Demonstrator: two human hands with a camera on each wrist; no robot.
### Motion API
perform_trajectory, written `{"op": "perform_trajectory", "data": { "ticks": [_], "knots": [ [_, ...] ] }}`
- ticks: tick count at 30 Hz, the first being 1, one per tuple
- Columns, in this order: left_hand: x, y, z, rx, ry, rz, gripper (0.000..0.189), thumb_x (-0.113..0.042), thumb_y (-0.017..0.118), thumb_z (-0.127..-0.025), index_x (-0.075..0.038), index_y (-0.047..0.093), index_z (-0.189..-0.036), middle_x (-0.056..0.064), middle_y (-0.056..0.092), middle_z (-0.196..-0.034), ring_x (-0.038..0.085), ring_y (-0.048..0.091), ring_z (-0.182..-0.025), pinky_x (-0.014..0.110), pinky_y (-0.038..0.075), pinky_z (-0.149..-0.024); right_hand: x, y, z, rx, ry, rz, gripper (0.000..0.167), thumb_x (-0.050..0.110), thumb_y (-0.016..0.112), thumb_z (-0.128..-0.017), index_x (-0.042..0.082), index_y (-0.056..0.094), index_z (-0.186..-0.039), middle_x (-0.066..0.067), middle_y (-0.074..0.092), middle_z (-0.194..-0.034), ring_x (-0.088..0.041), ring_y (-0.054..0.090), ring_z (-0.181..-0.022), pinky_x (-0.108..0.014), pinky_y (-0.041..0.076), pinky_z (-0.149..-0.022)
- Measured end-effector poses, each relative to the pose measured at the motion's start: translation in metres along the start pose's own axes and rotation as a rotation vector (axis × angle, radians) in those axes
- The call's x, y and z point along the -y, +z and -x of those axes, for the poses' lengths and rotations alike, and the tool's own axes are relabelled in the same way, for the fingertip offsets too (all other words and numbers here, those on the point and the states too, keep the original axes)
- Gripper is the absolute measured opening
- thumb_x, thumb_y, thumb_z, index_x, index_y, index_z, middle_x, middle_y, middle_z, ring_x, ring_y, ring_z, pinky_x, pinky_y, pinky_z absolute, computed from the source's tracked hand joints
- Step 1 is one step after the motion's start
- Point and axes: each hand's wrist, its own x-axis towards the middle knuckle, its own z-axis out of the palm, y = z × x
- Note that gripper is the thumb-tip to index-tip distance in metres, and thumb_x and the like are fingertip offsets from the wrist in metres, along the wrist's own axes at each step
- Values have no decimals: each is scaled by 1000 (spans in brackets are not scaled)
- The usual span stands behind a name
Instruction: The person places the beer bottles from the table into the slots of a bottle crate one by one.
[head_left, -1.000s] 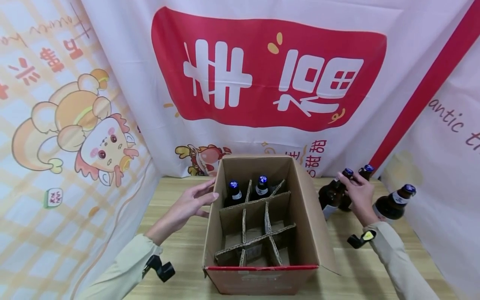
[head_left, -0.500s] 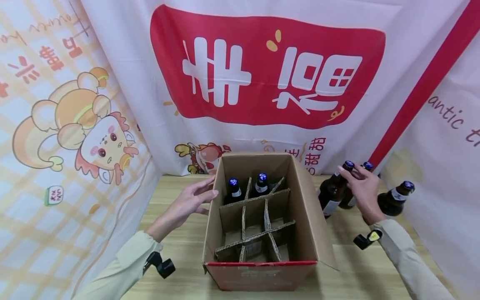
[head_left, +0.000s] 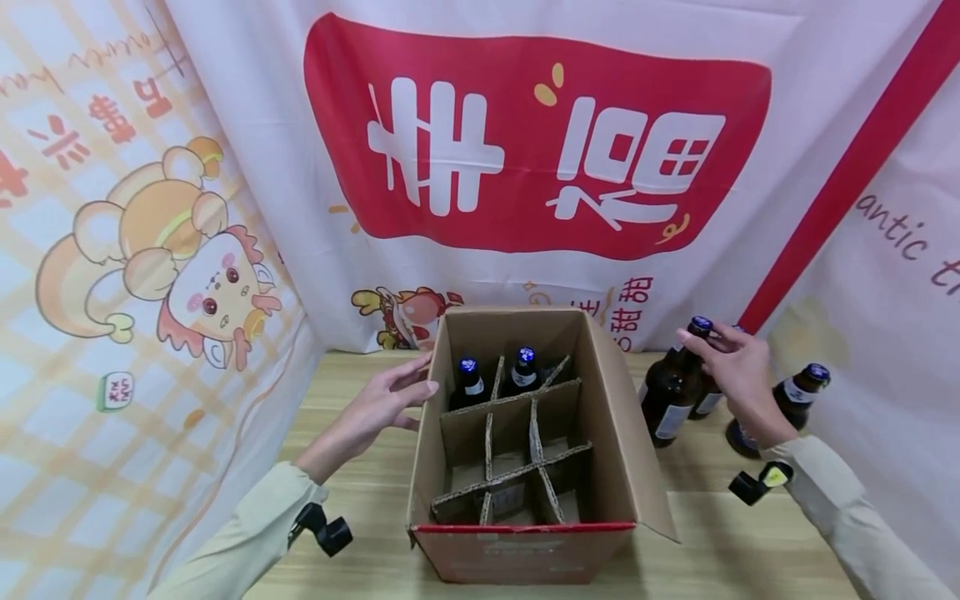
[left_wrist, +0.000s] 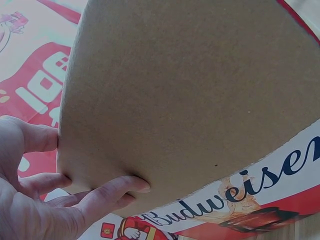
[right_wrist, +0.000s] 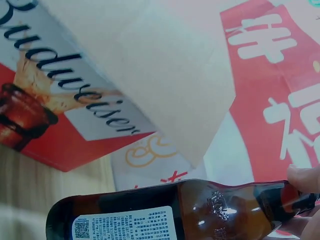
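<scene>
Held bottle and box, head and wrist views. Over the last second the right hand (head_left: 742,379) has shifted slightly to the right, and the held bottle (head_left: 670,387) shows more of its body and label; the rear bottle (head_left: 708,402) is now partly masked by the hand. The held bottle thus appears firmly in grasp, yet it is outside the box (head_left: 517,558), just to its right; whether its base is off the table (head_left: 345,492) cannot be told. Two boxed bottles (head_left: 468,387) (head_left: 523,377) occupy the far row's left and middle compartments, unchanged; a side bottle (head_left: 798,397) stands farther right. Right arm: it reaches in from the near right, thumb and fingers pinching the neck. Left arm: it enters from the near left, the left hand (head_left: 378,408) touching the box's left wall with spread fingers, gripping nothing.
</scene>
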Motion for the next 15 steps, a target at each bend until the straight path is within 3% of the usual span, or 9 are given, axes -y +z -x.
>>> {"op": "perform_trajectory", "data": {
  "ticks": [7, 15],
  "knots": [
    [-1, -1, 1, 7, 12, 0, 72, -20, 61, -105, -8, 24, -166, 25, 26, -169, 49, 46, -143, 41, 65, -86, 21, -7, 12, -19, -136, 21, 66, 49, 73, -96, 6, 63, -145, 23, 66, -101, 3, 63, -89, -7, 54, -72],
    [-1, -1, 1, -3, 5, -7, 72, -22, 62, -105, -11, 26, -166, 26, 29, -168, 49, 47, -142, 44, 65, -87, 49, -18, 19, -66, -294, 37, 56, 42, 70, -100, 6, 65, -143, 28, 65, -99, 8, 63, -88, -4, 52, -72]
  ]
}}
